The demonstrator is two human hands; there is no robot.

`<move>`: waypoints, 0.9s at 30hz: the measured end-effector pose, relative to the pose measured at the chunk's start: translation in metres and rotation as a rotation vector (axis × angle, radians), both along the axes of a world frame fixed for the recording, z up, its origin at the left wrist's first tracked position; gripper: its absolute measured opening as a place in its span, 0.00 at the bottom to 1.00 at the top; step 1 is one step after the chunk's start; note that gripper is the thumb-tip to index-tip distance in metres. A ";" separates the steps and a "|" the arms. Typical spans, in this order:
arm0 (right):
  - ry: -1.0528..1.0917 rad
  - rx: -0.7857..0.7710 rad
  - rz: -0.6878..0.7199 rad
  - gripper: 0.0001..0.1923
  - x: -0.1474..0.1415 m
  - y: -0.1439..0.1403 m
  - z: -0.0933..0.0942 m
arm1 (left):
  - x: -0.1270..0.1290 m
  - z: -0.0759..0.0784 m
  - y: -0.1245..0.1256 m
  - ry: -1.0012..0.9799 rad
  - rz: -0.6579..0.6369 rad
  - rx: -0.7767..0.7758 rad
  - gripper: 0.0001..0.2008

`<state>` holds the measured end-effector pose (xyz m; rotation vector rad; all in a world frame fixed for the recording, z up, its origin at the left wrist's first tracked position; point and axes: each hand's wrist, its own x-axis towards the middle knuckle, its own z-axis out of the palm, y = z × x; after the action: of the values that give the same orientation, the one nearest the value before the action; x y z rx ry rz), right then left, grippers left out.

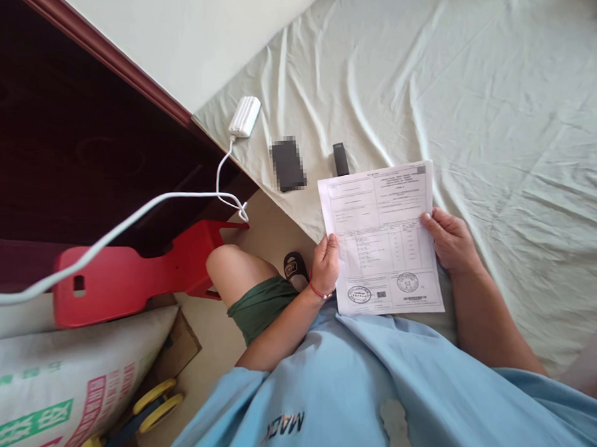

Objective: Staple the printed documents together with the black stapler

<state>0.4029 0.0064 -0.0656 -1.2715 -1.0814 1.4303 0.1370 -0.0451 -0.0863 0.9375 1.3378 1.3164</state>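
White printed form [382,239] with two round stamps sits at frame centre over the pale green bedsheet [497,106], my left hand [325,265] and right hand [447,239] each pinching a side edge, so I judge I'm reading it, which calls for steady grips.

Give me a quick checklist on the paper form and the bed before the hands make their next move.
1. Left hand grips the form's left edge: ok.
2. Right hand grips the right edge, thumb on top: ok.
3. Printed form flat, uncreased, held over the bed's edge: ok.
4. Small print readable from here: cannot tell, too fine.
5. Bed sheet beyond the form is bare but wrinkled: ok.
6. Nearby items apart from the form: dark rectangular item, small black device, white charger with its cable running off the bed: ok.
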 end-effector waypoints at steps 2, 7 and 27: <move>0.009 -0.012 -0.002 0.18 0.000 0.000 0.000 | 0.000 0.000 0.000 0.009 0.003 0.000 0.28; 0.039 -0.021 -0.001 0.19 -0.002 0.001 0.002 | 0.001 0.005 0.001 0.004 -0.040 0.020 0.27; 0.037 -0.041 -0.002 0.18 -0.001 0.001 -0.002 | 0.003 0.008 0.001 0.018 -0.086 0.000 0.29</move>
<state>0.4023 0.0073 -0.0673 -1.2697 -1.0310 1.4755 0.1397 -0.0440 -0.0782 0.9985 1.2970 1.2447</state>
